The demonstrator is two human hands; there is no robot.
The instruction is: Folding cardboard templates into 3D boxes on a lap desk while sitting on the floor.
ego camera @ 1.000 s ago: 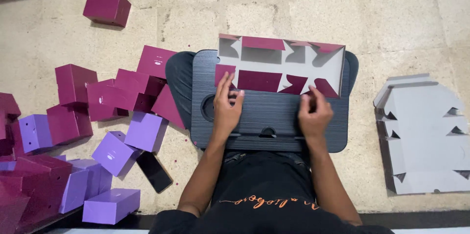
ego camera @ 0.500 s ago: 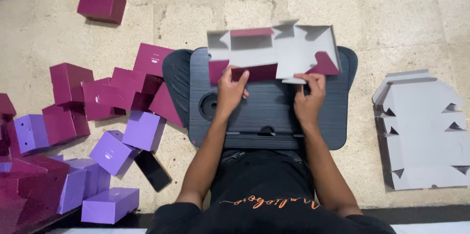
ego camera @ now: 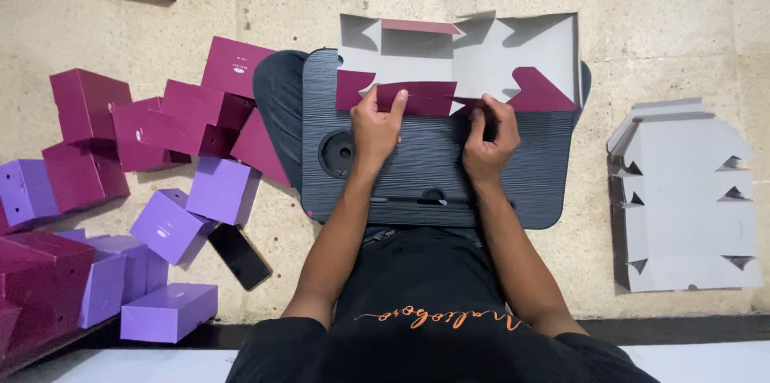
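1. One flat card box blank [ego camera: 481,58], grey inside and maroon outside, on the far edge of the dark lap worktop [ego camera: 425,174].
2. Left hand [ego camera: 375,128] pressing a maroon flap; right hand [ego camera: 487,138] pinching another.
3. Probably light, thin, easily creased; best held at flap folds.

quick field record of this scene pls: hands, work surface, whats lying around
left hand: pressing a maroon flap of the flat grey-and-maroon cardboard box blank
right hand: pinching the blank's near edge
surface: dark ribbed lap tray
left side: folded maroon boxes, purple boxes, black phone
right side: stack of grey flat blanks
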